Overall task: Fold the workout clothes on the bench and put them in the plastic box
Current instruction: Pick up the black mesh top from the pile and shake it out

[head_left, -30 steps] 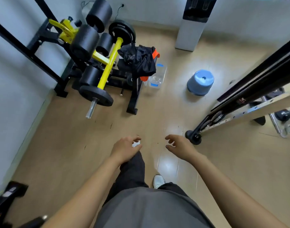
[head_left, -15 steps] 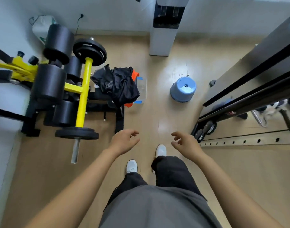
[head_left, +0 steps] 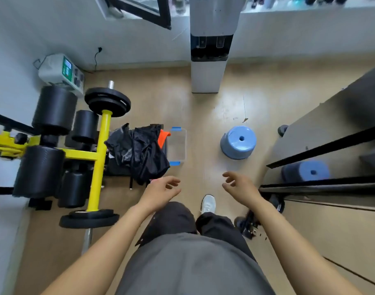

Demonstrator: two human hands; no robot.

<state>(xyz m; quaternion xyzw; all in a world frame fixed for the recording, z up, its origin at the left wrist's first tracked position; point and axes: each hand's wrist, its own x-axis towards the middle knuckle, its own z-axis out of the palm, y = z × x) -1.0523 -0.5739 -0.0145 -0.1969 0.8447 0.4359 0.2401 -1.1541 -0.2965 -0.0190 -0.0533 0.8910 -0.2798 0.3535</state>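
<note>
A heap of black workout clothes lies on the black bench, with an orange garment poking out on its right side. A clear plastic box with blue clips stands on the floor just right of the bench, and looks empty. My left hand hovers just below the heap's lower edge, fingers loosely curled, holding nothing. My right hand floats over the floor to the right, fingers relaxed, also holding nothing.
A yellow bar with black weight plates and foam rollers fills the left side. A blue plastic stool stands right of the box. A water dispenser is at the far wall. A mirrored wall runs along the right.
I have walked closer: the bench, clothes and box have come nearer, toward the frame's middle. Both hands stay raised and hold nothing; my left hand now nears the heap's lower edge.
</note>
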